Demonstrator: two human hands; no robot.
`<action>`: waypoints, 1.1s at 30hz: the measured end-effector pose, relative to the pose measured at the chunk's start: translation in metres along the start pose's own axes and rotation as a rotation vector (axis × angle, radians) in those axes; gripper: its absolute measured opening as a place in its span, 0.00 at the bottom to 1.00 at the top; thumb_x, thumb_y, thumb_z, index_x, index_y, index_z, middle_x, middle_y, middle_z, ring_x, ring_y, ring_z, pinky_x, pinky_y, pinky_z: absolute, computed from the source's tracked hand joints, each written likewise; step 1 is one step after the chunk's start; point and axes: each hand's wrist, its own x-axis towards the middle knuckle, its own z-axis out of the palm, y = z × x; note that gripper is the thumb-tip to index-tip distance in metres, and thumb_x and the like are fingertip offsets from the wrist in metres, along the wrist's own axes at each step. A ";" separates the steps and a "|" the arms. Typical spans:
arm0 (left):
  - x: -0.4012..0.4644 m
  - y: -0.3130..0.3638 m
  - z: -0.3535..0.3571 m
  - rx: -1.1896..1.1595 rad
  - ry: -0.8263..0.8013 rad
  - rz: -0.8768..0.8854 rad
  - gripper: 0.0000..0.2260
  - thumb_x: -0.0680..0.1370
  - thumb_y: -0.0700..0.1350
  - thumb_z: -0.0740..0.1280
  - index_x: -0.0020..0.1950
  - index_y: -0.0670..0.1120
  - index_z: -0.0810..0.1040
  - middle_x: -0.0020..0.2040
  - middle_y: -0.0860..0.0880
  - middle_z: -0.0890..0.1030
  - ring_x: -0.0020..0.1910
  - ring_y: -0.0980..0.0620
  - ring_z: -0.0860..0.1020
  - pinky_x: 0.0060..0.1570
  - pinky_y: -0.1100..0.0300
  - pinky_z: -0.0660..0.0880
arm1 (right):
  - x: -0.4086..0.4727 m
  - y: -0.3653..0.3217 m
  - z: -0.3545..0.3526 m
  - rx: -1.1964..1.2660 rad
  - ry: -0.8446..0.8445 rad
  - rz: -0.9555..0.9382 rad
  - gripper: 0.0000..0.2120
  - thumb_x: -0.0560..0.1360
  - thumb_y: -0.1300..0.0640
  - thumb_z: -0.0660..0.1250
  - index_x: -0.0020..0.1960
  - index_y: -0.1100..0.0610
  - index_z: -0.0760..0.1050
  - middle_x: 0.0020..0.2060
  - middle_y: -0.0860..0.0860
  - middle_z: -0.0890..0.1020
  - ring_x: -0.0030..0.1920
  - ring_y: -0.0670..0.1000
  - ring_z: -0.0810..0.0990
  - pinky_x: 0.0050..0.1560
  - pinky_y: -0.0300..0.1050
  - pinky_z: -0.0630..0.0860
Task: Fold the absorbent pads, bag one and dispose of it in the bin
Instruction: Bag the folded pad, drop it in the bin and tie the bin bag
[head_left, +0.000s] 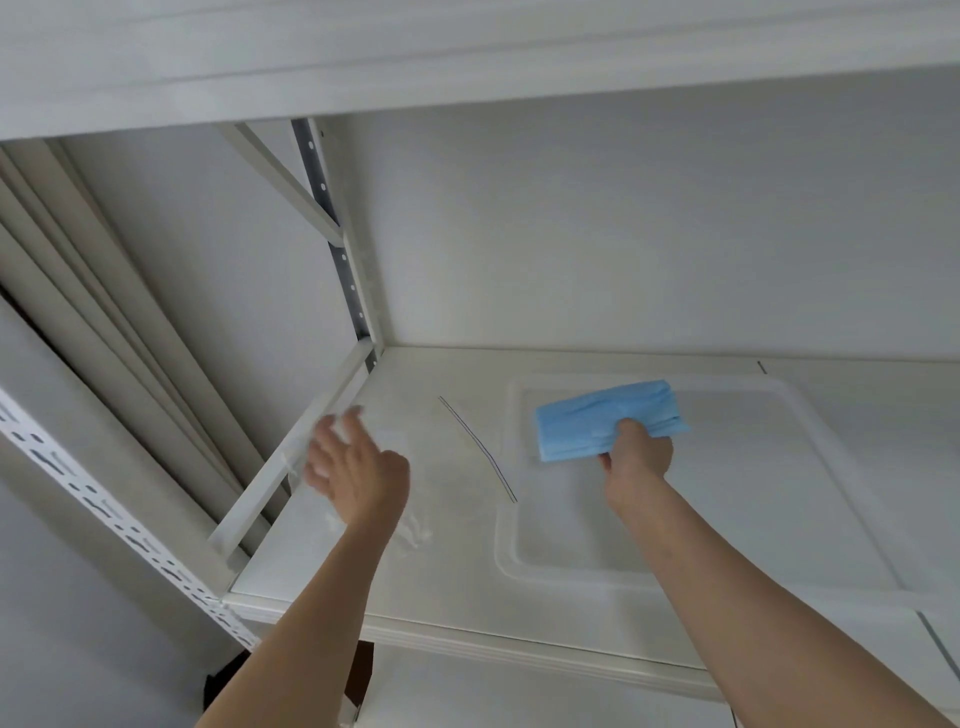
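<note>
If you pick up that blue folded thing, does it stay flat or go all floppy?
Probably floppy. The blue pad is thin and folded in layers, and its edges look wavy where the right hand pinches it, so it would likely droop past the grip. It also seems light: one hand's fingers hold it above the white tray. It has no round sides, so it shouldn't roll.

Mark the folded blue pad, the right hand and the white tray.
folded blue pad (592, 423), head view, on its upper face left of the thumb.
right hand (638, 451), head view, on the knuckles.
white tray (506, 551), head view, on its near-left rim.
</note>
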 end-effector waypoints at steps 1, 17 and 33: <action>-0.002 0.000 0.002 0.031 -0.114 0.117 0.21 0.68 0.34 0.62 0.59 0.49 0.73 0.63 0.48 0.67 0.64 0.44 0.64 0.66 0.50 0.58 | 0.001 0.000 0.000 0.002 0.050 -0.037 0.17 0.75 0.65 0.60 0.63 0.55 0.69 0.51 0.51 0.78 0.46 0.51 0.78 0.54 0.51 0.78; -0.016 0.010 0.019 0.511 -0.426 0.199 0.18 0.74 0.41 0.58 0.65 0.45 0.70 0.65 0.44 0.69 0.66 0.42 0.65 0.65 0.50 0.63 | 0.028 -0.015 -0.034 -0.174 -0.193 0.084 0.21 0.74 0.63 0.69 0.66 0.62 0.69 0.57 0.59 0.79 0.51 0.56 0.79 0.53 0.52 0.78; -0.100 0.160 0.035 -0.454 -1.058 0.365 0.41 0.66 0.58 0.76 0.74 0.53 0.60 0.61 0.54 0.73 0.57 0.52 0.78 0.57 0.54 0.77 | 0.041 -0.079 -0.066 -0.340 -0.288 -0.016 0.24 0.67 0.57 0.78 0.59 0.59 0.72 0.52 0.57 0.81 0.48 0.58 0.82 0.53 0.57 0.80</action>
